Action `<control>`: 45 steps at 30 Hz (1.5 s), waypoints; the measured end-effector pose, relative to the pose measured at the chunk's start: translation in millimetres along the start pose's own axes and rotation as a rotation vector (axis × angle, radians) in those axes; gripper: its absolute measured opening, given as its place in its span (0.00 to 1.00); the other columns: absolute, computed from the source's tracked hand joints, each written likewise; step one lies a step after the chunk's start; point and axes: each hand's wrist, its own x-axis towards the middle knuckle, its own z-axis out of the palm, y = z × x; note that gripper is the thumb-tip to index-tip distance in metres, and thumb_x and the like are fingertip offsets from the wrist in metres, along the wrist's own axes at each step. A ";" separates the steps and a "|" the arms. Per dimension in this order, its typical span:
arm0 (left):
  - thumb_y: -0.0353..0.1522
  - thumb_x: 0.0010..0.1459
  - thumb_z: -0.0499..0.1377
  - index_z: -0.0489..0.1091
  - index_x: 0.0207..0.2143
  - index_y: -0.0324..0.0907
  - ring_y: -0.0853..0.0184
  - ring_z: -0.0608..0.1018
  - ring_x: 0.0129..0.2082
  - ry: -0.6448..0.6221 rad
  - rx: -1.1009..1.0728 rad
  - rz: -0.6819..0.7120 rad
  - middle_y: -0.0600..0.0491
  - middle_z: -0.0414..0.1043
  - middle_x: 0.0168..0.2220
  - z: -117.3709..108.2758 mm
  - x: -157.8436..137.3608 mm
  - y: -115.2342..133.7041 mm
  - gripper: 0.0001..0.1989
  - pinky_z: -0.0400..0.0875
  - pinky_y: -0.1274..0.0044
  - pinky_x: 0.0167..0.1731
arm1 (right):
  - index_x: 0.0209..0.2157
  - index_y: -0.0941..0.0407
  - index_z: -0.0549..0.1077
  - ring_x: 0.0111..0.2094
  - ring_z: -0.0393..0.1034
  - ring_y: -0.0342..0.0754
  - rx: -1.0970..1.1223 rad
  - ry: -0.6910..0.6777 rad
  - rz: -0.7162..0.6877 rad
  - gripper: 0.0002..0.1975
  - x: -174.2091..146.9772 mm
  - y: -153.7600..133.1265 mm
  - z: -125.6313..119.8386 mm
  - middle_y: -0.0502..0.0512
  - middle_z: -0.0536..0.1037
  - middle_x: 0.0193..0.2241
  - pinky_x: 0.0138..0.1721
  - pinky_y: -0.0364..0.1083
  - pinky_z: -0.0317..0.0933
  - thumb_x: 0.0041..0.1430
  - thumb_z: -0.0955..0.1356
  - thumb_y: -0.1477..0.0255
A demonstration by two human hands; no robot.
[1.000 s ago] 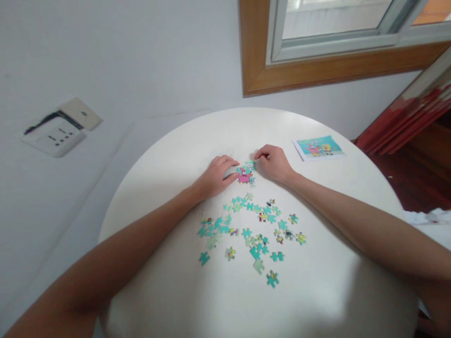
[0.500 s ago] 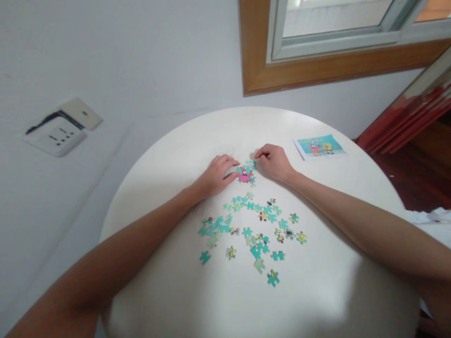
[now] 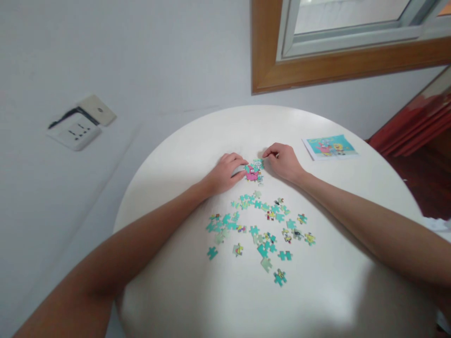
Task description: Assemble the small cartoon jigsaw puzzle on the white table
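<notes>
A small joined puzzle section (image 3: 252, 173) with a pink cartoon starfish lies near the middle of the white table. My left hand (image 3: 228, 172) rests at its left side, thumb and fingers apart, with the fingertips at the section's edge. On the other side, my right hand (image 3: 283, 162) is closed with curled fingers, its fingertips by the section's upper right corner. Whatever those fingertips pinch, if anything, is hidden. Nearer to me, loose puzzle pieces (image 3: 262, 250) in teal, pale green and yellow lie scattered, several of them overlapping or close together.
A picture sheet (image 3: 331, 147) with the cartoon starfish and a yellow character lies at the right of the round table (image 3: 169, 291). The wall behind holds a socket (image 3: 75, 130) and a wood-framed window (image 3: 264, 70). A red curtain (image 3: 408, 129) hangs at right.
The whole view has shifted, so everything appears a little farther right. Both hands keep nearly the same place beside the joined section, and the loose pieces lie as before.
</notes>
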 end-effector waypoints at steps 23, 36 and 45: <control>0.36 0.66 0.56 0.72 0.50 0.41 0.60 0.71 0.49 -0.006 0.015 0.016 0.47 0.70 0.48 -0.2 -0.5 0.2 0.13 0.64 0.65 0.54 | 0.28 0.58 0.79 0.29 0.69 0.46 -0.002 0.006 -0.005 0.15 -0.5 1.3 0.3 0.56 0.79 0.28 0.37 0.47 0.60 0.49 0.62 0.82; 0.35 0.65 0.60 0.77 0.47 0.47 0.65 0.73 0.42 -0.015 -0.127 0.244 0.50 0.74 0.40 -8.1 2.1 10.4 0.10 0.67 0.69 0.47 | 0.28 0.58 0.80 0.31 0.69 0.47 0.013 -0.014 0.019 0.15 0.8 -1.8 0.0 0.56 0.79 0.30 0.38 0.48 0.60 0.49 0.62 0.82; 0.30 0.63 0.59 0.79 0.40 0.48 0.66 0.73 0.36 -0.051 -0.154 0.250 0.52 0.73 0.34 -4.8 0.3 5.3 0.09 0.68 0.71 0.39 | 0.27 0.57 0.79 0.31 0.69 0.46 0.019 -0.021 0.024 0.15 0.4 -4.1 -0.8 0.55 0.79 0.30 0.39 0.47 0.60 0.49 0.61 0.82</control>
